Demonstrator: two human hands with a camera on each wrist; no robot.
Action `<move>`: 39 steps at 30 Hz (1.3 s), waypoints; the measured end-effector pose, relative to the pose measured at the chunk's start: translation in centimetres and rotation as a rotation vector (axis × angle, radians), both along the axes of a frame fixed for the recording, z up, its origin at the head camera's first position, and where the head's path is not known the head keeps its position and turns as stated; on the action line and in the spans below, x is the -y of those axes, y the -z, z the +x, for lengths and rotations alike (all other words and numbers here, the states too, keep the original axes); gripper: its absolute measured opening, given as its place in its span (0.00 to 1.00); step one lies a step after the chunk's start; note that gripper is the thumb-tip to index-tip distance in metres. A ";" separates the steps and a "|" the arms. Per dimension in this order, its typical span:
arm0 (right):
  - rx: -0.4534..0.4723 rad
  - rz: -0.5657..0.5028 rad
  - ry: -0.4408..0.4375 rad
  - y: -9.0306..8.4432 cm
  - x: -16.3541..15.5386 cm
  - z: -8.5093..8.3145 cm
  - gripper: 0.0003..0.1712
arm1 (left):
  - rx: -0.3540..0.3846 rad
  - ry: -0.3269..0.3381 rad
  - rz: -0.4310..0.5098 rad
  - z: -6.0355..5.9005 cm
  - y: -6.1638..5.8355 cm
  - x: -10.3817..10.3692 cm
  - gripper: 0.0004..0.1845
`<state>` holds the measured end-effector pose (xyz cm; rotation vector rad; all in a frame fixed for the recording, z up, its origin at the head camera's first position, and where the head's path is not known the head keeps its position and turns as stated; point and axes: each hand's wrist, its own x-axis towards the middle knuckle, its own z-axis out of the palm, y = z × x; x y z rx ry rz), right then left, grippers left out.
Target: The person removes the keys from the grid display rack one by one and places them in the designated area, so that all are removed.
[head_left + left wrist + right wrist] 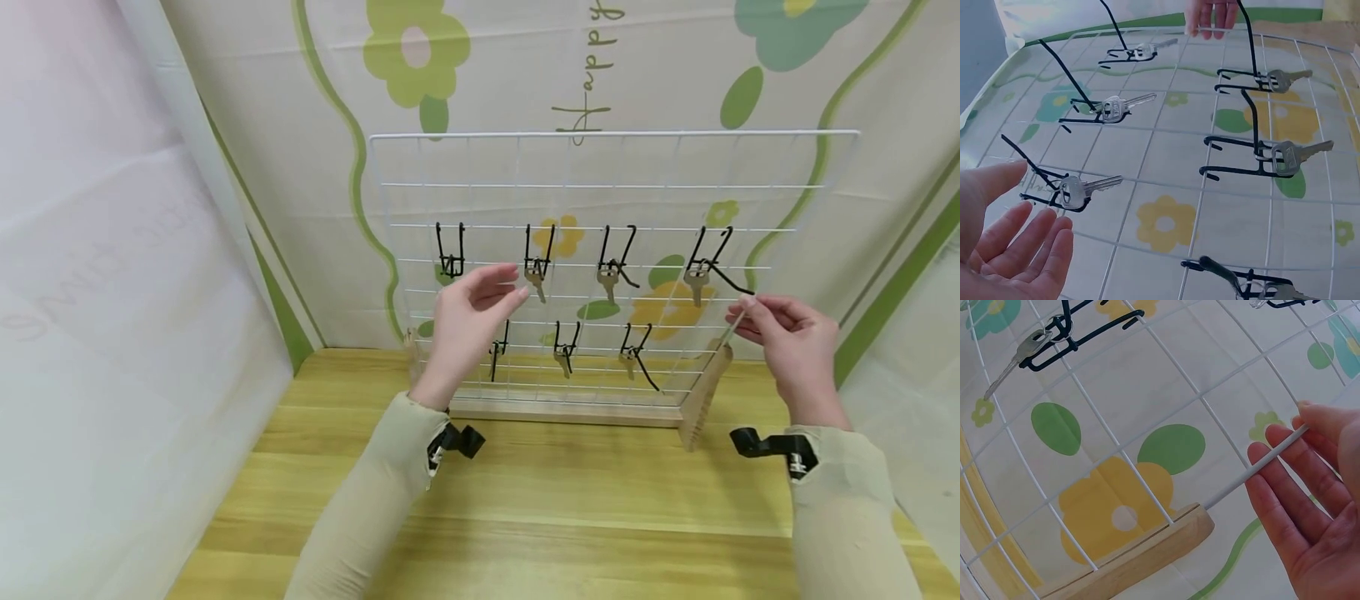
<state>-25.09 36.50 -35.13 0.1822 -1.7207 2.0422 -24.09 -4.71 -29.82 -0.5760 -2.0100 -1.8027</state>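
Observation:
A white wire grid [600,185] stands upright, with several black hooks in two rows. My left hand [471,321] is beside the second upper hook [540,242] from the left, where a silver key [537,283] hangs. In the left wrist view, the left hand's fingers [1047,250] are apart around the hook's near end, holding nothing; whether they touch it I cannot tell. My right hand [798,342] grips the grid's right edge rod [1282,447] between thumb and fingers. More keys hang on other hooks, such as one key [697,287] at the upper right.
Wooden feet [705,400] and a wooden base bar [570,414] hold the grid on a wood-grain table [600,500]. Behind it hangs a flowered cloth [675,92]. The far-left upper hook [451,250] shows no key. White cloth [112,292] lines the left side.

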 end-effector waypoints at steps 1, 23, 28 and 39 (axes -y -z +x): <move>-0.002 0.002 0.000 0.0 0.0 0.0 0.14 | -0.001 -0.011 -0.008 -0.2 -0.1 -0.2 0.18; -0.010 -0.019 -0.012 0.1 0.0 0.0 0.14 | -0.048 -0.125 -0.089 -2.1 -0.7 -2.4 0.08; -0.006 -0.018 -0.010 0.2 -0.1 0.0 0.15 | -0.077 -0.149 -0.103 -2.0 -0.9 -2.6 0.05; 0.004 -0.009 -0.011 0.1 -0.1 0.0 0.17 | -0.107 -0.144 -0.102 -1.5 -0.9 -2.2 0.05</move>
